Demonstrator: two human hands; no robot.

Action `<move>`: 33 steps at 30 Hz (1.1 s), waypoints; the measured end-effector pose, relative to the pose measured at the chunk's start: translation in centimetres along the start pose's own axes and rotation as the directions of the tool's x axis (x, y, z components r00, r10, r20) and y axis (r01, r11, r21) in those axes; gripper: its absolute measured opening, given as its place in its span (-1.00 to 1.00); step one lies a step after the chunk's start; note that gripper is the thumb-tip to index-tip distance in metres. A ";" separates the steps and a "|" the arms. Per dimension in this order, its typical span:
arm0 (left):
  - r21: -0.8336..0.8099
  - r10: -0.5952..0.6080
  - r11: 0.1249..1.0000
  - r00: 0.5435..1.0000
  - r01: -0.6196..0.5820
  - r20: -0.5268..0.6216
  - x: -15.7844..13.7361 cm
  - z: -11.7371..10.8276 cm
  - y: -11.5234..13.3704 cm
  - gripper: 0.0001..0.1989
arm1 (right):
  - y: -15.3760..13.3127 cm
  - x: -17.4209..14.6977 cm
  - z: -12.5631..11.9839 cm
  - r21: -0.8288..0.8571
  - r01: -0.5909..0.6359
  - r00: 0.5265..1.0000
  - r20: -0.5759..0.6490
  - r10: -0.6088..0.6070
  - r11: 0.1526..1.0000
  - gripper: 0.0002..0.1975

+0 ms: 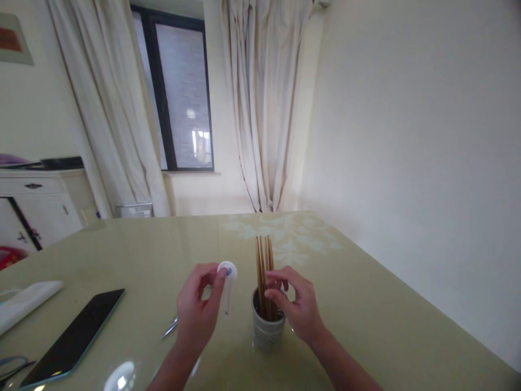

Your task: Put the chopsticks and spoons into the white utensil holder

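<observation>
White spoon (232,270) in the left hand (195,309), brown chopsticks (261,260) at the right hand (299,304)

I'm watching the left hand pinching the spoon by its round end, thumb in front, the handle hanging just beyond the fingertips. I'm judging it light, stiff and slick, chippable if it's china; the slim handle is seeming the surer hold.

The chopsticks are standing nearly upright in a grey cup (268,335) on the tabletop (366,320), between the two hands. They're looking like wood: light, stiff, apt to roll and splay, best taken in a bunch around the middle. The right hand is curling beside them above the rim, thumb and forefinger tips overlapping the sticks; whether they're gripping any, I'm not able to tell.
</observation>
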State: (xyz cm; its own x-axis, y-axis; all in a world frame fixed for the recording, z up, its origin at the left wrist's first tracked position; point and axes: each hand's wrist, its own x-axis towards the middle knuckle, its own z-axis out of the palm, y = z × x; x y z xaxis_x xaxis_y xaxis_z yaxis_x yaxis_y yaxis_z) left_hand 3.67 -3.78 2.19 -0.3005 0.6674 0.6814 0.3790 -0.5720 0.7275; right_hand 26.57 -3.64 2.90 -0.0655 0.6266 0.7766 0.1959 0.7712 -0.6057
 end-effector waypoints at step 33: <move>0.051 -0.274 0.957 0.827 0.286 0.491 -2.1 2.1 -1.7 -0.47 | 2.4 -0.1 -1.9 -0.162 -0.037 0.998 0.048 0.045 0.986 -0.73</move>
State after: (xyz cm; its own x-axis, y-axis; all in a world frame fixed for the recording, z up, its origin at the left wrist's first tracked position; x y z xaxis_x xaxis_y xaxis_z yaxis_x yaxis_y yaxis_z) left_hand 5.53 -3.21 -0.69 0.0776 0.9426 0.3247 0.3209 -0.3319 0.8871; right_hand 28.93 -2.04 1.69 -0.1031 0.6652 0.7395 0.3538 0.7194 -0.5978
